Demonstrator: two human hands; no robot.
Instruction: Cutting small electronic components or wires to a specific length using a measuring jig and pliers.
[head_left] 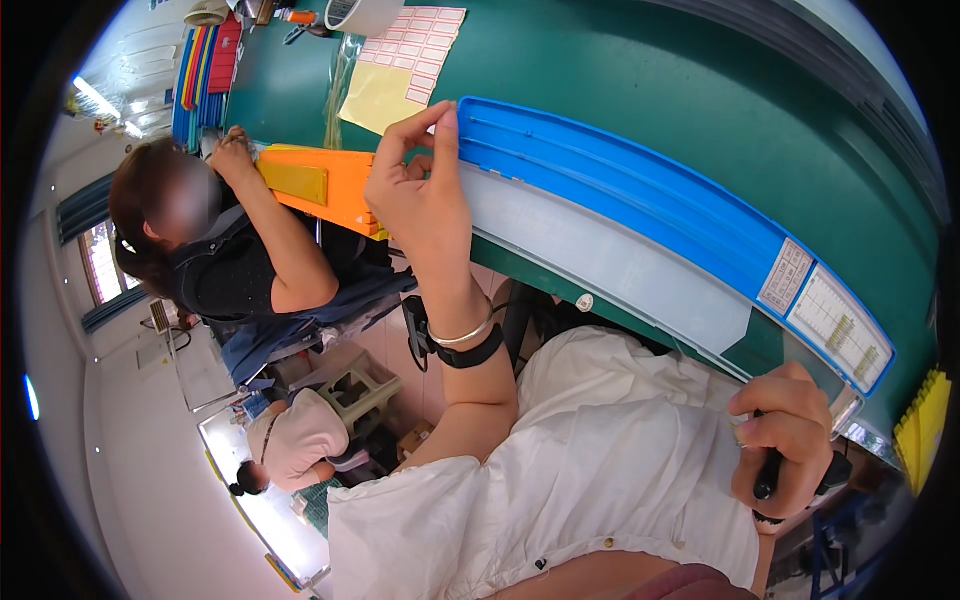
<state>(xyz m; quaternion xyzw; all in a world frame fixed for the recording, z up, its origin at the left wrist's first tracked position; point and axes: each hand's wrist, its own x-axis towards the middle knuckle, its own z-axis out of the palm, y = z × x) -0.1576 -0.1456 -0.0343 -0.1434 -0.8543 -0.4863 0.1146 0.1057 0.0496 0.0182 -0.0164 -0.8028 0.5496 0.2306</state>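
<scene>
A long blue plastic tray [620,205] with raised ridges lies across the table, with printed labels [825,310] at its right end. Along its near side runs a long translucent plastic strip [610,250]. My left hand [425,195] is at the tray's left corner, thumb and forefinger pinched together; whatever may be between the fingertips is too small to make out. Low at the right, by the strip's end, my right hand [790,435] is curled around a black pen-like tool [768,475], whose round end shows below the fingers.
On the green table [560,60] lie a label sheet [425,45], a white roll [365,14] and an orange plastic box [330,185]. A co-worker [250,240] sits at the left. Yellow pieces [922,430] stand at the right edge. Another person [295,440] sits behind, near a stool [360,395].
</scene>
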